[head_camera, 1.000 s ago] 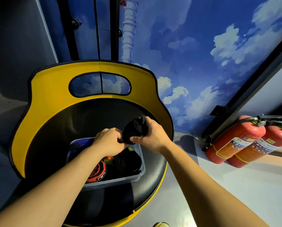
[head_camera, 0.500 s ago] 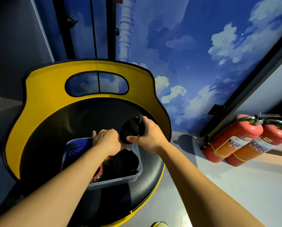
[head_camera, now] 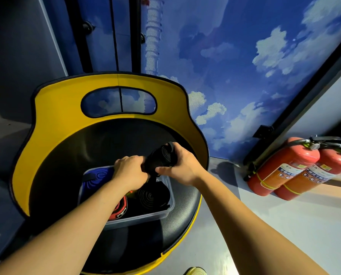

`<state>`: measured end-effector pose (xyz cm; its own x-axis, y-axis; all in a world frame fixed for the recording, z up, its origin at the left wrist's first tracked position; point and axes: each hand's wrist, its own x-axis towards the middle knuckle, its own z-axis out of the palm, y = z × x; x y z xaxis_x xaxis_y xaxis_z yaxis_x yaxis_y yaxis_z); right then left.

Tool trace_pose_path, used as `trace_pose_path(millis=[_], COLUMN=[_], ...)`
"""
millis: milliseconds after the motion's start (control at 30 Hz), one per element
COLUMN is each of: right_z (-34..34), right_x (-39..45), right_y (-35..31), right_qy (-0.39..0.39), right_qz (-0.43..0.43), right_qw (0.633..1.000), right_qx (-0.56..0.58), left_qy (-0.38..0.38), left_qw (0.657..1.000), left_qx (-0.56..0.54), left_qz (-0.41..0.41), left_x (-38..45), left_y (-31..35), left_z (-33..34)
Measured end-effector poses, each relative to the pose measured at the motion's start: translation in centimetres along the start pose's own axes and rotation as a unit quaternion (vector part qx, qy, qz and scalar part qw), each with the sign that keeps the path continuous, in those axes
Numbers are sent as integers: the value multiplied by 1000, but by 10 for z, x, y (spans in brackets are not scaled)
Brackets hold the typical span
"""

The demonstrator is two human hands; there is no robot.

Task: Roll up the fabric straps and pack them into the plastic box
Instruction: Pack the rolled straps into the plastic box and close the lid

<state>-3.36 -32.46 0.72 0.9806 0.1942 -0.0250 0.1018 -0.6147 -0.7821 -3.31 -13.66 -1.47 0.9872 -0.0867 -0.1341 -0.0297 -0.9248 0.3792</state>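
A clear plastic box sits on the black seat of a yellow-backed chair. Inside it lie a rolled blue strap, a red-and-black roll and a rolled black strap. Above the box's far edge both hands hold another rolled black strap. My right hand grips the roll from the right. My left hand pinches its left side, where a loose end hangs down.
The chair's yellow backrest with an oval cut-out rises behind the box. Two red fire extinguishers lean against the sky-painted wall at right. Grey floor lies to the right of the chair. A shoe tip shows at the bottom.
The hands and the black roll have stayed over the box's far edge; only small shifts of the fingers and of the camera show.
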Motion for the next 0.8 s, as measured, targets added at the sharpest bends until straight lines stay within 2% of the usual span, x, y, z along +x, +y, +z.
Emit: trace_pose_path(millis=[333,467,633,800], right_z=[-3,-5,-1,5], right_x=[-2,-2,-1,1], right_y=[15,14,7,-1], right_qy=[-58,-64,-42,-18], right_qz=[12,-4,-21,-17], right_qw=[996,996,999,992], right_qx=[60,55,-5,-120], left_qy=[-82,-132,-155,-126], left_qw=[996,988,981,982], left_qx=[-11,-25,6,3], left_qz=[30,82,116,143], left_x=[8,12,9,6], left_y=[-17,-28,-33,-37], left_z=[-3,-9,-11,-9])
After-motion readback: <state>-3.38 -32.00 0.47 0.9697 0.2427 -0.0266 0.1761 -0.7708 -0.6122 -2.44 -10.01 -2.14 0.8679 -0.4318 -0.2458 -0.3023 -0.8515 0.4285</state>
